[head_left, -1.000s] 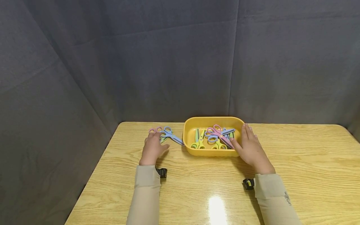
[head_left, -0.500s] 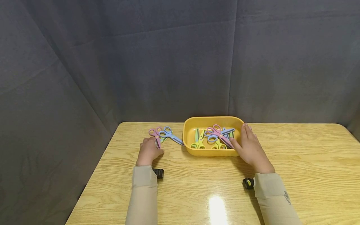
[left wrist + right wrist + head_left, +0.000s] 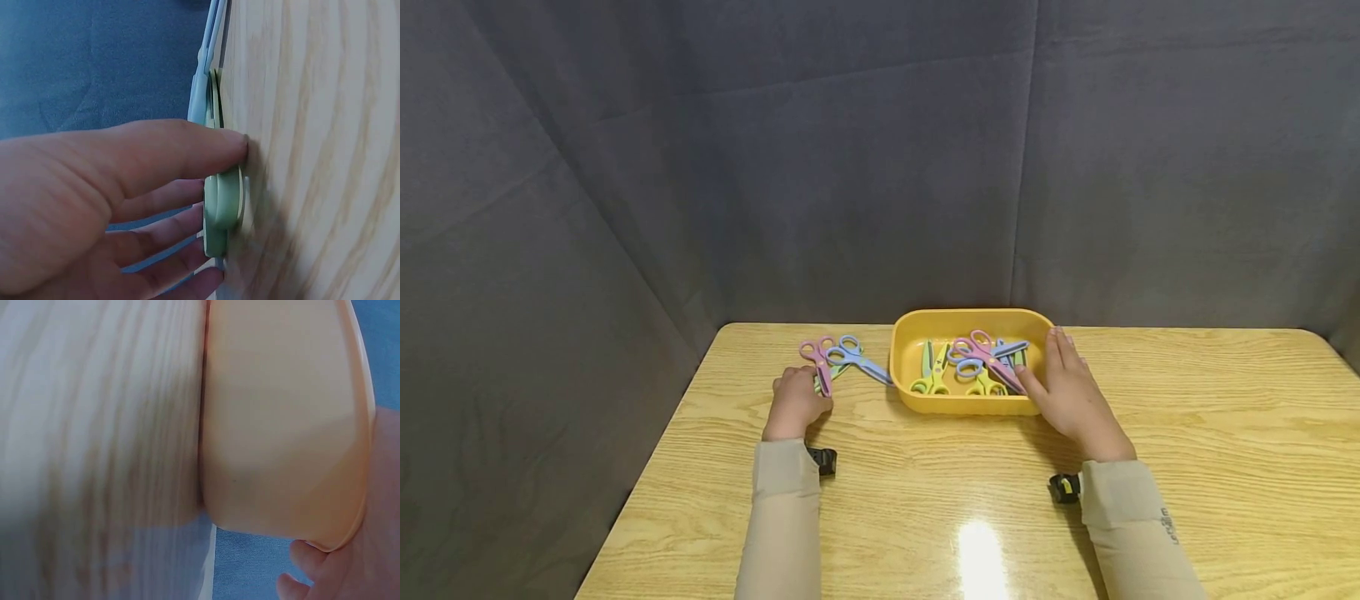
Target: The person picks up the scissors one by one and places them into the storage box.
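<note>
In the head view my left hand is at the near end of a small pile of scissors on the table. The left wrist view shows its thumb and fingers on either side of the handles of green scissors, fingertips touching them. Pink scissors lie across the green pair, and blue scissors reach to the yellow tray. My right hand holds the tray's right corner, its thumb over the front rim and its fingers along the right end. Inside lie several scissors, among them a pink pair.
The wooden table runs under both arms. A dark grey curtain hangs behind it and at the left. To the right of the tray stretches bare tabletop.
My left hand has drawn back toward me from over the pile, uncovering the pink scissors, and has stayed there for the last half second. The right hand and tray keep their place.
</note>
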`<move>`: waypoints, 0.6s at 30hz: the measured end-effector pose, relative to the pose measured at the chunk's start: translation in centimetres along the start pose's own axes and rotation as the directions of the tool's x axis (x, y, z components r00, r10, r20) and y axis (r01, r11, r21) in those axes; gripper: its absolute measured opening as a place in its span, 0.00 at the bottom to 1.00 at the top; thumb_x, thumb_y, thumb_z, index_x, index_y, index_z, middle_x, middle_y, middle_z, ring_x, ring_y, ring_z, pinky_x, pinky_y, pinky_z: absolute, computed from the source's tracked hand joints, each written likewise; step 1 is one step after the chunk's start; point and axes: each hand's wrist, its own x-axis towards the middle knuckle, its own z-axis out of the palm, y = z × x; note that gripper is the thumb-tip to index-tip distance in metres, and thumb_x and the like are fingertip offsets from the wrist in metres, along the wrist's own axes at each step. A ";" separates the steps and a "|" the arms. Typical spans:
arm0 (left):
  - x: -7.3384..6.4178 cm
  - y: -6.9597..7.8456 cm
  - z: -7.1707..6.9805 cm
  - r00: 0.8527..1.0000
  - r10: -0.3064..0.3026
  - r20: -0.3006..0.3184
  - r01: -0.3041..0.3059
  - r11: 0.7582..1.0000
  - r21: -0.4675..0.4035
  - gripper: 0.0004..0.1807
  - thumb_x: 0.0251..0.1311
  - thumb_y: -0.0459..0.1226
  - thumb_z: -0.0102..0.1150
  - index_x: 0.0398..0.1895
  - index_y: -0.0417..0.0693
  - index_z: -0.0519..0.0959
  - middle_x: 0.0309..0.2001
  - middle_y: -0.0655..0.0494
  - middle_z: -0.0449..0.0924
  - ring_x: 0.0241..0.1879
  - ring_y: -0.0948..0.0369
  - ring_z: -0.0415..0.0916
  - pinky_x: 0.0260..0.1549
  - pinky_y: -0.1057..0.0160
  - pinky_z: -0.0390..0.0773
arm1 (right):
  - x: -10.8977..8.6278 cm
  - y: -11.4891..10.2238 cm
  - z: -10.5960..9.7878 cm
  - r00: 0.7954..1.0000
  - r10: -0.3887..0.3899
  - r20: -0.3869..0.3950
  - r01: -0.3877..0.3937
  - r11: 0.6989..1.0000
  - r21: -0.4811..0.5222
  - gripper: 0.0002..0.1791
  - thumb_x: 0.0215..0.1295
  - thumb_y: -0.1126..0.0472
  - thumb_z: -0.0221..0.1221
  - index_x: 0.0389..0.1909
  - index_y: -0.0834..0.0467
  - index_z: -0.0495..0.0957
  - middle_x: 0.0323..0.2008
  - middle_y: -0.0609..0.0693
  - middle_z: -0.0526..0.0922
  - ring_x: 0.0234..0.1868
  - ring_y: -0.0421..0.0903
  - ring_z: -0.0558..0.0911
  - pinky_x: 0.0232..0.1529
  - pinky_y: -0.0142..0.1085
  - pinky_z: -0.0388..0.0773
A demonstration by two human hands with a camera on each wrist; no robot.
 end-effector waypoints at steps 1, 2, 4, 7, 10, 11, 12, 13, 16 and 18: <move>0.0 -0.1 0.0 1.000 0.007 -0.003 -0.007 1.000 0.001 0.23 0.51 0.29 0.70 0.53 0.31 0.80 0.54 0.33 0.79 0.59 0.37 0.69 0.60 0.44 0.64 | 0.0 0.0 0.0 1.000 -0.003 -0.004 0.003 1.000 -0.002 0.49 0.80 0.39 0.40 0.76 0.77 0.38 0.77 0.74 0.38 0.78 0.70 0.39 0.75 0.63 0.41; 0.0 -0.1 0.0 1.000 0.012 -0.004 -0.012 1.000 -0.002 0.22 0.51 0.29 0.70 0.51 0.31 0.81 0.54 0.34 0.80 0.59 0.38 0.69 0.60 0.44 0.64 | 0.0 0.0 0.0 1.000 -0.005 -0.005 0.005 1.000 -0.004 0.49 0.80 0.39 0.40 0.76 0.77 0.38 0.77 0.74 0.39 0.78 0.70 0.40 0.75 0.63 0.42; 0.0 -0.1 0.0 1.000 0.025 -0.005 -0.025 1.000 0.004 0.20 0.52 0.30 0.70 0.50 0.33 0.82 0.52 0.36 0.81 0.58 0.39 0.70 0.59 0.44 0.64 | 0.0 0.0 0.0 1.000 -0.008 -0.010 0.008 1.000 -0.006 0.48 0.80 0.39 0.40 0.76 0.77 0.39 0.77 0.75 0.39 0.78 0.70 0.40 0.74 0.63 0.42; 0.0 -0.2 0.0 0.999 0.032 -0.009 -0.032 0.999 0.006 0.23 0.52 0.30 0.71 0.53 0.32 0.82 0.52 0.36 0.81 0.57 0.40 0.71 0.58 0.45 0.64 | 0.0 0.1 0.0 1.000 -0.006 -0.013 0.006 1.000 -0.006 0.48 0.80 0.39 0.40 0.76 0.77 0.39 0.77 0.75 0.40 0.78 0.70 0.40 0.74 0.63 0.42; 0.0 -0.3 0.0 0.999 0.034 -0.016 -0.034 0.999 0.006 0.26 0.49 0.31 0.72 0.54 0.32 0.82 0.51 0.35 0.80 0.53 0.40 0.71 0.56 0.45 0.66 | 0.0 0.1 0.0 1.000 -0.007 -0.015 0.007 1.000 -0.002 0.49 0.80 0.39 0.40 0.76 0.77 0.39 0.77 0.75 0.40 0.78 0.70 0.41 0.74 0.63 0.42; 0.0 -0.4 0.0 0.999 0.032 -0.018 -0.032 0.999 0.001 0.26 0.49 0.32 0.73 0.53 0.32 0.82 0.50 0.35 0.80 0.52 0.40 0.71 0.55 0.45 0.67 | 0.0 0.1 0.0 1.000 -0.008 -0.014 0.008 1.000 -0.001 0.49 0.80 0.39 0.40 0.76 0.77 0.39 0.77 0.75 0.40 0.78 0.70 0.41 0.74 0.63 0.42; 0.0 -0.4 0.0 0.999 0.032 -0.018 -0.032 0.999 -0.003 0.24 0.48 0.32 0.73 0.51 0.33 0.83 0.49 0.36 0.80 0.51 0.41 0.71 0.54 0.45 0.67 | 0.0 0.1 0.0 1.000 -0.009 -0.014 0.009 1.000 -0.001 0.49 0.80 0.39 0.40 0.76 0.77 0.39 0.77 0.75 0.40 0.78 0.70 0.41 0.74 0.63 0.42; 0.0 -0.5 0.0 0.999 0.035 -0.017 -0.035 0.999 -0.008 0.22 0.48 0.33 0.72 0.49 0.33 0.84 0.47 0.37 0.81 0.49 0.41 0.71 0.53 0.46 0.67 | 0.0 0.1 0.0 1.000 -0.010 -0.013 0.010 1.000 0.000 0.49 0.80 0.39 0.40 0.76 0.77 0.39 0.77 0.75 0.40 0.78 0.70 0.40 0.74 0.63 0.42; 0.0 -0.5 -0.1 0.999 0.040 -0.007 -0.040 0.999 -0.015 0.17 0.47 0.34 0.71 0.42 0.36 0.85 0.42 0.40 0.81 0.47 0.43 0.71 0.51 0.47 0.67 | 0.0 0.1 0.0 1.000 -0.009 -0.011 0.009 1.000 0.002 0.49 0.80 0.39 0.40 0.76 0.77 0.39 0.77 0.75 0.39 0.78 0.70 0.40 0.74 0.63 0.42; 0.0 -0.5 -0.1 0.999 0.044 0.001 -0.044 0.999 -0.016 0.15 0.47 0.35 0.70 0.40 0.37 0.85 0.41 0.41 0.82 0.46 0.44 0.71 0.51 0.48 0.66 | 0.0 0.1 0.1 1.000 -0.008 -0.012 0.008 1.000 0.001 0.49 0.80 0.39 0.40 0.76 0.77 0.39 0.77 0.75 0.40 0.78 0.70 0.40 0.74 0.64 0.42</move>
